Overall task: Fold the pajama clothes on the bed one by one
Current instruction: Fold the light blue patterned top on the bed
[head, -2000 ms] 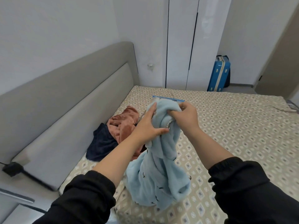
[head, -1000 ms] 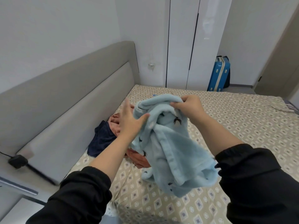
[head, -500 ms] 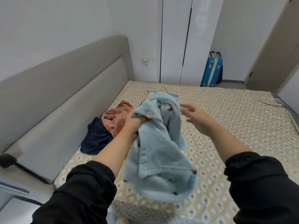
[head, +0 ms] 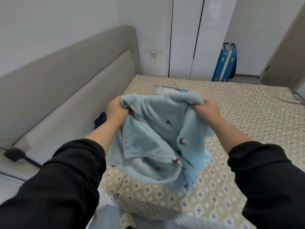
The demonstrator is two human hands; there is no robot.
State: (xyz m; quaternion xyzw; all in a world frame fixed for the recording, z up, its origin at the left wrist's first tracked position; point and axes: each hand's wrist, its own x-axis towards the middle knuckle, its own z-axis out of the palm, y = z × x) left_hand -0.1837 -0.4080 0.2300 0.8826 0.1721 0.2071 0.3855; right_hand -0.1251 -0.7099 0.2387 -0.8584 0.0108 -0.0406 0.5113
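A light blue fleece pajama garment (head: 153,142) with small dark bird prints hangs in the air above the bed (head: 247,129). My left hand (head: 116,111) grips its upper left edge in a fist. My right hand (head: 207,109) grips the upper right edge. The cloth is stretched between both hands and sags open below them. A dark navy garment (head: 100,122) lies by the headboard, mostly hidden behind my left forearm.
A grey padded headboard (head: 74,90) runs along the left. A blue-edged packet (head: 170,90) lies on the bed beyond the garment. White wardrobe doors (head: 198,38) and a blue suitcase (head: 225,63) stand at the back. A black adapter (head: 14,154) with cable sits at the left.
My right hand has taken hold of the garment's edge again. Both hands have drawn apart and spread the cloth open between them. The orange garment is now hidden behind the cloth.
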